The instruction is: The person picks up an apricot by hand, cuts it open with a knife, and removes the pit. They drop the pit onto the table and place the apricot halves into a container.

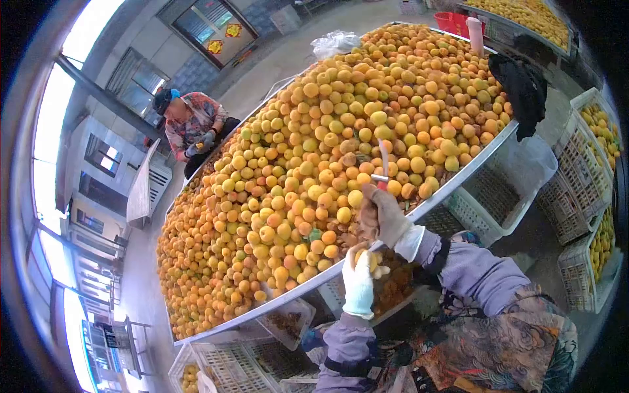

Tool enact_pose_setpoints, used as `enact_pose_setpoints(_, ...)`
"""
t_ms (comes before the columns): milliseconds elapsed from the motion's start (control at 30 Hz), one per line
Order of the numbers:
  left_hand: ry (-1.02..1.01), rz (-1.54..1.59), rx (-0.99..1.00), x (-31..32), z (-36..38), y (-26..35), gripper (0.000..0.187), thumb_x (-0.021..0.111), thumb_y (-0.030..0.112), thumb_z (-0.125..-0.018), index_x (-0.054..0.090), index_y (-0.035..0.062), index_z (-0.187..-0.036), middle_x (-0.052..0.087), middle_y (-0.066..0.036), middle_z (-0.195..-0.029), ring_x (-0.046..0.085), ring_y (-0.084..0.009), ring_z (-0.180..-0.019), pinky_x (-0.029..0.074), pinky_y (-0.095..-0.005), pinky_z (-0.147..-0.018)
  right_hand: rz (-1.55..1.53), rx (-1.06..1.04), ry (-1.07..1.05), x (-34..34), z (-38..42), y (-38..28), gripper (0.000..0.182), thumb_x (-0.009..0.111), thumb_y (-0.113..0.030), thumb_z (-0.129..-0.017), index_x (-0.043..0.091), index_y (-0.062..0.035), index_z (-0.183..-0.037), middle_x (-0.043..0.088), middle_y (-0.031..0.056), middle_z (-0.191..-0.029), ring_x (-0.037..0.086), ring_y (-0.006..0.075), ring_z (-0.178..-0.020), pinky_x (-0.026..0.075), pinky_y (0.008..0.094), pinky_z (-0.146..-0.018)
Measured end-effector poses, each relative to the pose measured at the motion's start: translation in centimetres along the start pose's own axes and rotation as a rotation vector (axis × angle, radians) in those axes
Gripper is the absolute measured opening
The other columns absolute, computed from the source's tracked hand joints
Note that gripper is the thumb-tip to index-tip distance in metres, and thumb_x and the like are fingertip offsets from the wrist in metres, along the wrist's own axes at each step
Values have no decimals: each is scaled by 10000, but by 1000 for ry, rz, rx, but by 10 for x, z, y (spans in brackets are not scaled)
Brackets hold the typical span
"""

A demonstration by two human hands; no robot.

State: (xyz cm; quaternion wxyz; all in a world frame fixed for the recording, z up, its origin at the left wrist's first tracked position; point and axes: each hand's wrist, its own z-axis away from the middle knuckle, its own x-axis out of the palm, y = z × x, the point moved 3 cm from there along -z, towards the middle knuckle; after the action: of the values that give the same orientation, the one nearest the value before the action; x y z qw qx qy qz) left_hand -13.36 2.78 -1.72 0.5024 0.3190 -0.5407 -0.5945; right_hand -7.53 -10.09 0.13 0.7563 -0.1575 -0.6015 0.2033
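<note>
Orange and yellow fruits, which look like apricots, are heaped on a metal-edged table [440,196]. My left hand [358,285], in a white glove, is at the table's near edge with its fingers closed round a yellow fruit [374,260]. Just above and to the right, my right hand [388,219], in a brownish glove with a white cuff, grips a small knife [384,159]. The knife's blade points up over the heap, and a bit of red shows by the fingers. Part of the held fruit is hidden by the left glove.
Across the table at the left, another person [196,124] in gloves and a cap works beside the heap. White crates [576,190] stand at the right, with more crates [229,367] below the near edge. A black cloth [521,88] hangs over the right corner beside a pink bottle [475,36].
</note>
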Motion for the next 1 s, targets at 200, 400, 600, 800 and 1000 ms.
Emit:
enact_pose_setpoints(200,97,92,6,-16,-40,2,259,413,180,-909,495,-21,-1050,536,-91,-786,476,-119,-511,525,-313,-602,15,-206,60,-20,-16,-30,329,473,-375,-917,409,-150,-687,290,-46,-520,279,88,-409,232,244,-384)
enact_pose_setpoints(400,-40,-189,-213,-13,8,-31,287,491,200,-889,518,-2,-1090,574,-107,-841,519,-107,-562,478,-238,-531,186,-127,16,-28,-10,-24,316,490,-366,-910,456,-112,-725,351,-24,-520,352,105,-406,286,241,-387)
enact_pose_setpoints(600,219,-1006,309,-46,29,-33,442,627,228,-795,520,35,-1178,598,-155,-1040,560,-302,-1018,437,-363,-886,367,-47,-134,-25,-6,-19,247,584,-313,-861,543,-69,-846,491,6,-550,450,90,-430,345,228,-389)
enact_pose_setpoints(800,634,-1011,562,-142,10,12,352,646,161,-766,571,22,-1081,608,-158,-998,593,-285,-919,464,-359,-837,1042,-380,-80,-44,-5,10,323,638,-296,-830,545,-26,-983,558,38,-741,504,118,-666,443,264,-627)
enact_pose_setpoints(1000,780,-1366,6,-226,-25,13,549,684,299,-716,520,35,-1169,606,-180,-1039,558,-339,-1008,407,-413,-915,1122,-189,-210,-27,29,18,267,589,-260,-867,545,-26,-986,541,31,-710,503,115,-667,433,268,-602)
